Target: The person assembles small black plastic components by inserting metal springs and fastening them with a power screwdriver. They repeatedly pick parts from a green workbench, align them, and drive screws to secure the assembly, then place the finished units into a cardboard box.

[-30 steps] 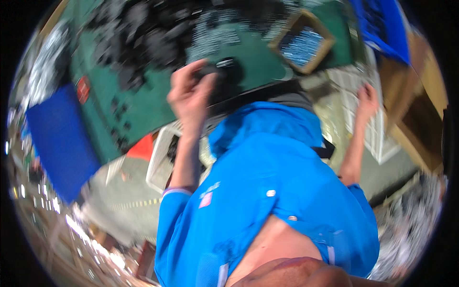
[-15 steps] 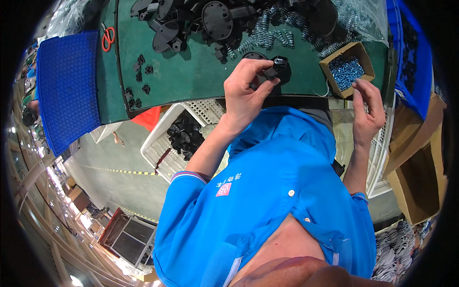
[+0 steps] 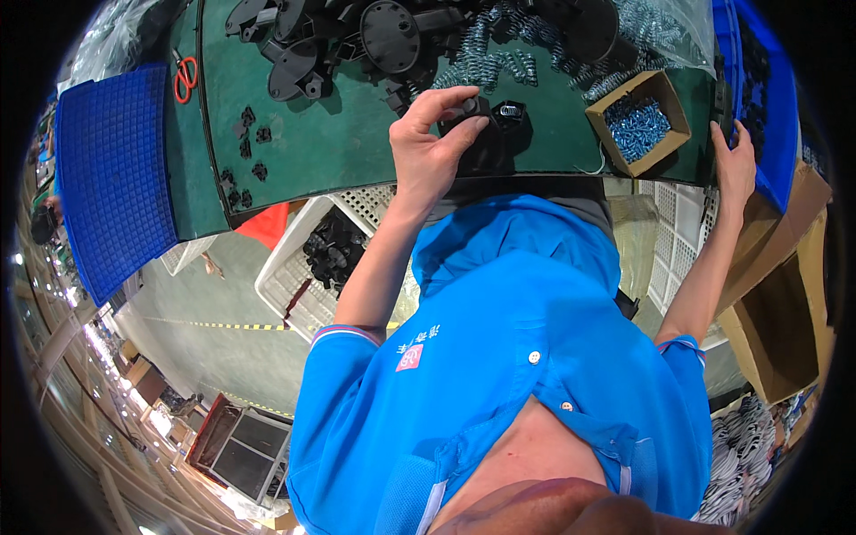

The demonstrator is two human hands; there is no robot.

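My left hand is closed on a black plastic part, pinched between thumb and fingers over the near edge of the green table. Just right of it a small metal spring shows in a dark housing; whether this belongs to the held part I cannot tell. My right hand is at the table's right edge, thumb and fingers apart, beside a blue bin. Nothing shows between those fingers. To its left stands a small cardboard box of bluish screws.
Black round-plated parts and loose springs are heaped along the far side. Red-handled scissors and small black pieces lie at left, near a blue plastic panel. Below the table is a white crate; cardboard stands right.
My right hand has moved right, from beside the screw box to the table's right edge. My left hand has shifted slightly left and up, still gripping the black part.
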